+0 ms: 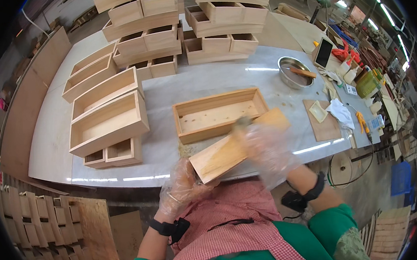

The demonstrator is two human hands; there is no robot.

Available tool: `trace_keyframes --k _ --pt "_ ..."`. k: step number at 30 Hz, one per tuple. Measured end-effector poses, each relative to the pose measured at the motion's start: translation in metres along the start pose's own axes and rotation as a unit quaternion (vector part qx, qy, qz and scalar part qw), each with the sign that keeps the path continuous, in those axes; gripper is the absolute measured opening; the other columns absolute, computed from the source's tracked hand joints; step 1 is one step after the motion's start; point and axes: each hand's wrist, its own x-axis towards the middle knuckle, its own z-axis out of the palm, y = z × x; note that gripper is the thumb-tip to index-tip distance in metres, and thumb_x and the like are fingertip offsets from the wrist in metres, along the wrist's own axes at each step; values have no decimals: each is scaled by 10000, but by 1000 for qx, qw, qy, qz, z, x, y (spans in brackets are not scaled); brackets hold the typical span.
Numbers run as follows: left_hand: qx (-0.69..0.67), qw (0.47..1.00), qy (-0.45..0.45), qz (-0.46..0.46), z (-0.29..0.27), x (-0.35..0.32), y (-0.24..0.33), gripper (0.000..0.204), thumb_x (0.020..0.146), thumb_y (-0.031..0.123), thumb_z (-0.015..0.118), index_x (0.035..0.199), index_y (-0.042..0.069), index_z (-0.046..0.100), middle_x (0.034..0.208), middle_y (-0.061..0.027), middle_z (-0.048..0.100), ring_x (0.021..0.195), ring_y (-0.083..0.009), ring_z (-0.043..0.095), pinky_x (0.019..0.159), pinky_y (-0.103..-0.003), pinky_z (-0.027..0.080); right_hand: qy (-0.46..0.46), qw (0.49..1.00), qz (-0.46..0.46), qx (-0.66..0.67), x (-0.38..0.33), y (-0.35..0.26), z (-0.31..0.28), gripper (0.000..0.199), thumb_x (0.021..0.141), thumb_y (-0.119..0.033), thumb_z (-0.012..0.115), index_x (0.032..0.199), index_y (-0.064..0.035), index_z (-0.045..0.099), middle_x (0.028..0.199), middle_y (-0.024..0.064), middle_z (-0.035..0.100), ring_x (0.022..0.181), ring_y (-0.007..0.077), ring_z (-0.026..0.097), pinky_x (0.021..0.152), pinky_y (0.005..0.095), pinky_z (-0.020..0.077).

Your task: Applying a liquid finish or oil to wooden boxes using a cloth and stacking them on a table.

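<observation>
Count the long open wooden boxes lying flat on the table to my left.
4: three in a row at far left, one just beyond the board; stacks behind may hide more.

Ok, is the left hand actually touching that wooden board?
Touching. The head view shows the gloved left hand gripping the near end of the wooden board, fingers wrapped against its edge with no gap.

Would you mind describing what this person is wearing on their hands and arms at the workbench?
Both hands wear loose, clear, crinkly plastic gloves: the left hand and the right hand. Each wrist carries a black strap with a small black device attached, and a thin black cable runs near the right one. The forearms are bare, and green sleeves are pushed up towards the elbows. A red-and-white checked apron covers the front.
</observation>
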Motion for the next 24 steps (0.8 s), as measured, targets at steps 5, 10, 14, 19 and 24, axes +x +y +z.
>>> trace_keyframes --k 5,10,14,19,24 --pt "-25 991 -122 -41 -14 9 6 762 737 60 884 1371 27 462 1334 -87 584 1240 -191 568 1075 -354 473 -44 988 -41 144 47 -73 -3 97 935 -160 584 993 -124 651 906 113 622 868 316 647 789 417 548" --pt "11 998 -33 -48 -2 -2 -10 705 741 164 898 1316 15 518 1258 -99 630 1177 -187 606 1020 -344 495 -95 948 -30 -302 -10 8 -4 244 936 -161 597 1154 -62 640 832 84 604 766 233 623 704 343 536" --pt "15 997 -30 -68 -1 1 -9 685 742 193 895 1299 20 537 1231 -103 650 1121 -201 636 990 -365 509 -114 984 99 -91 0 2 -7 315 912 -127 583 1218 -67 629 829 58 612 763 238 616 692 380 527" --pt "119 993 10 11 0 -2 -32 626 738 407 864 1119 -9 594 1002 -216 637 966 -394 638 827 -467 525 -4 988 -115 101 55 -79 2 184 884 -123 589 1056 -64 619 797 88 619 735 252 645 607 382 526" --pt "130 991 12 -29 -11 1 5 619 737 400 859 1147 15 599 1028 -212 643 988 -393 641 843 -463 529 -349 930 61 -96 51 -110 -45 121 863 -153 606 954 -74 604 799 84 611 707 263 645 592 378 529"
